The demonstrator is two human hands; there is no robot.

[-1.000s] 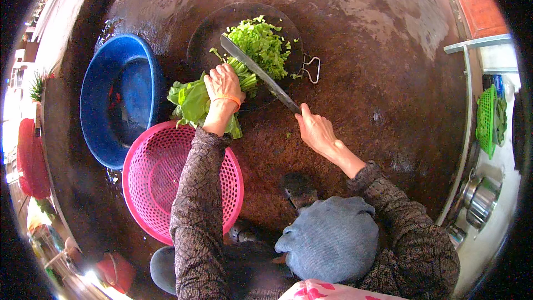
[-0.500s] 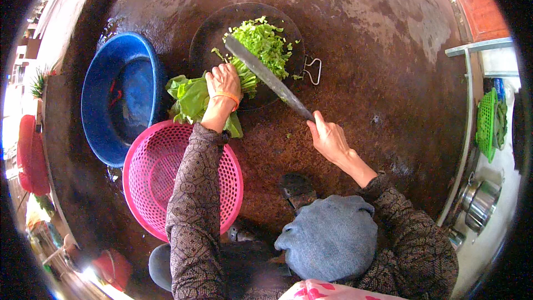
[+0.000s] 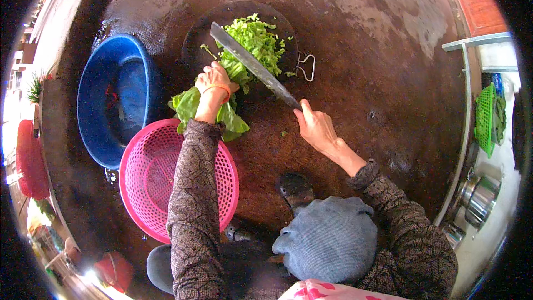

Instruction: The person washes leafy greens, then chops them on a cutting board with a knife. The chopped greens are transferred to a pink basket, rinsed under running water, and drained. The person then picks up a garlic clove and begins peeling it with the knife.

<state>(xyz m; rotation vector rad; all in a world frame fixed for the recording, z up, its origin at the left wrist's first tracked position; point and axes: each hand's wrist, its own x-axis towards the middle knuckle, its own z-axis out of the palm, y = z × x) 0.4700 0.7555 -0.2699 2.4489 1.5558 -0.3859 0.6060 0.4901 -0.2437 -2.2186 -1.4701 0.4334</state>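
Round dark chopping board (image 3: 194, 33), upper centre, on wet floor. Leafy greens bunch (image 3: 191, 105) across board's lower edge: soft, limp, light, damp; pin near cut end. Left hand (image 3: 214, 80) grip clenched on bunch. Right hand (image 3: 315, 128) grip closed round cleaver (image 3: 252, 65) handle, blade over chopped greens (image 3: 256, 41).

bright daylight, glare at left edge, strong fisheye bending, dark corners

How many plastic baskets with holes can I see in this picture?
2. A pink basket lies on the floor under the left forearm, beside the blue tub. A green basket stands at the right edge. Others may be hidden outside the view.
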